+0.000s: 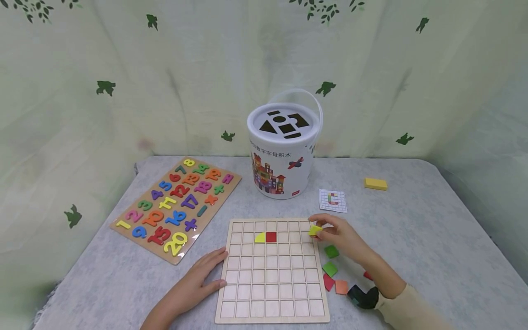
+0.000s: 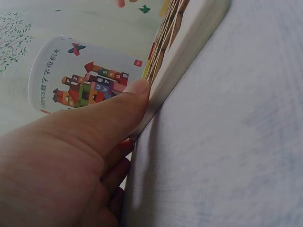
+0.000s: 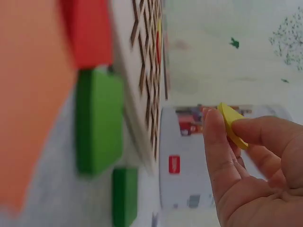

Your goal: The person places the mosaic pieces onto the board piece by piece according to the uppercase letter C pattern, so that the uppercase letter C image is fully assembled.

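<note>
A wooden grid board (image 1: 243, 277) lies flat, holding a yellow quarter-round piece (image 1: 260, 237) next to a red square piece (image 1: 271, 237) in its second row. My left hand (image 1: 197, 277) touches the board's left edge with fingertips and thumb; in the left wrist view the thumb (image 2: 135, 92) presses against the board's side. Above the board's upper right corner, my right hand (image 1: 344, 238) pinches a yellow piece (image 3: 229, 122) between thumb and fingers. Its full outline is partly covered by the fingers.
Green pieces (image 1: 330, 268), a red piece (image 1: 328, 282), an orange square (image 1: 341, 287) and a dark object (image 1: 363, 297) lie right of the board. Behind stand a white bucket (image 1: 284, 156), a pattern card (image 1: 332, 200) and a yellow block (image 1: 375, 184). A number puzzle (image 1: 177, 206) lies left.
</note>
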The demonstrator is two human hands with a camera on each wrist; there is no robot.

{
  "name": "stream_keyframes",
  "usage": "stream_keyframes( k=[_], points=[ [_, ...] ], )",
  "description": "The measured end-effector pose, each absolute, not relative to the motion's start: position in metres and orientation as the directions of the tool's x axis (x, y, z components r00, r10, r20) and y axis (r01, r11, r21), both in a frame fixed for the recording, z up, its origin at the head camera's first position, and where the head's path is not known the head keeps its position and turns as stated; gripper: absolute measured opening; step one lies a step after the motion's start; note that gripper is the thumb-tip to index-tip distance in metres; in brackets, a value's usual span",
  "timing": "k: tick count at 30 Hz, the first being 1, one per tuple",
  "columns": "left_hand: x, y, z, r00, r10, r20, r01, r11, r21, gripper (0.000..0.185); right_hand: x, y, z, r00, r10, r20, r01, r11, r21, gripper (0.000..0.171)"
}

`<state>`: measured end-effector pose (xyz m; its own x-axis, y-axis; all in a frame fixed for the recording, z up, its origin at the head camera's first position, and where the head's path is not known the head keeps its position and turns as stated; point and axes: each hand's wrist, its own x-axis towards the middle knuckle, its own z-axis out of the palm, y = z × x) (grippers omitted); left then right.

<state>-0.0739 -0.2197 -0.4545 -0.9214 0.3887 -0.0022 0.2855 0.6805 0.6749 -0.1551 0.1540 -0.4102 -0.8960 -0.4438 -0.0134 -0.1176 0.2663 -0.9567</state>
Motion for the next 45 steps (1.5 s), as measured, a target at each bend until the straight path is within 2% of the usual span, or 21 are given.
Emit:
stream_keyframes(
  k=[7, 13, 22, 29, 45],
  points=[
    [-0.075, -0.219, -0.454, -0.921, 0.389, -0.015, 0.277, 0.683, 0.676, 0.065, -0.169, 0.12, -0.415, -0.852, -0.523, -0.007, -0.156, 0.267, -0.951, 0.015],
    [-0.076, -0.219, -0.455, -0.919, 0.394, -0.013, 0.283, 0.682, 0.675, 0.065, -0.182, 0.105, -0.426, -0.814, -0.58, -0.022, -0.231, 0.358, -0.905, 0.018],
    [-0.075, -0.22, -0.455, -0.922, 0.387, -0.015, 0.278, 0.688, 0.67, 0.066, -0.185, 0.096, -0.43, -0.788, -0.615, 0.025, -0.42, 0.507, -0.753, 0.019],
    [-0.075, -0.22, -0.455, -0.921, 0.389, -0.01, 0.283, 0.687, 0.67, 0.065, -0.182, 0.092, -0.429, -0.761, -0.649, 0.006, -0.471, 0.546, -0.693, 0.024],
    [-0.074, -0.22, -0.455, -0.92, 0.391, 0.005, 0.293, 0.683, 0.669, 0.065, -0.18, 0.093, -0.431, -0.744, -0.667, -0.023, -0.467, 0.546, -0.696, 0.03]
  ],
)
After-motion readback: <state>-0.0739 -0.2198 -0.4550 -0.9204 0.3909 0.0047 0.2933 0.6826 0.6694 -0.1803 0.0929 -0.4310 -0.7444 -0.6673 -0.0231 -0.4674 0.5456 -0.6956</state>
